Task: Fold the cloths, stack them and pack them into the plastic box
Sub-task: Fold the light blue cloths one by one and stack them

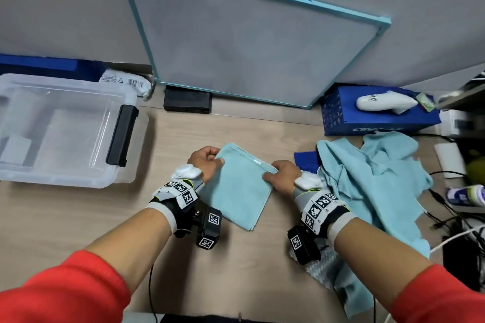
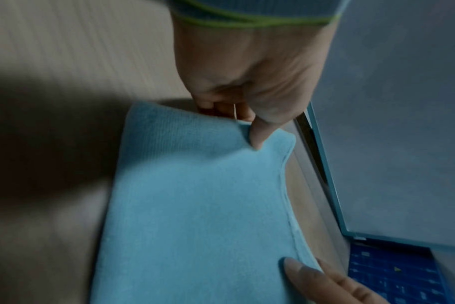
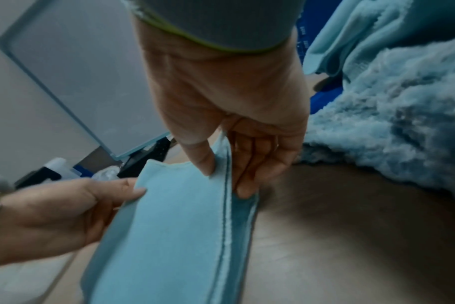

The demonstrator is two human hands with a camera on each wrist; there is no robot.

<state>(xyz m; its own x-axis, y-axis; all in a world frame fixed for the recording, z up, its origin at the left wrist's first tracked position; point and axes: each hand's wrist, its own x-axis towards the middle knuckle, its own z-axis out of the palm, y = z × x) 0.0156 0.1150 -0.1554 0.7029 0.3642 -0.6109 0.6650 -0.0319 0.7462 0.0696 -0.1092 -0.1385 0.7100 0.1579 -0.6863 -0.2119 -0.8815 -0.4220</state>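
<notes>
A light blue cloth [image 1: 240, 186], folded into a rectangle, lies on the wooden table in the middle. My left hand [image 1: 207, 162] pinches its far left corner between thumb and fingers, the thumb on top of the cloth [image 2: 195, 195]. My right hand [image 1: 282, 174] pinches the far right edge, with the thumb on top and the fingers under the seam of the cloth [image 3: 185, 216]. A heap of unfolded light blue cloths [image 1: 375, 178] lies to the right. The clear plastic box [image 1: 78, 181] with a black latch stands at the left, with nothing blue in it.
A teal-framed board [image 1: 252, 42] leans on the wall behind the cloth. A black block [image 1: 187, 102] sits at its foot. A blue carton [image 1: 378, 115] with a white device on it stands at back right. Cables and a bottle [image 1: 467, 194] crowd the right edge.
</notes>
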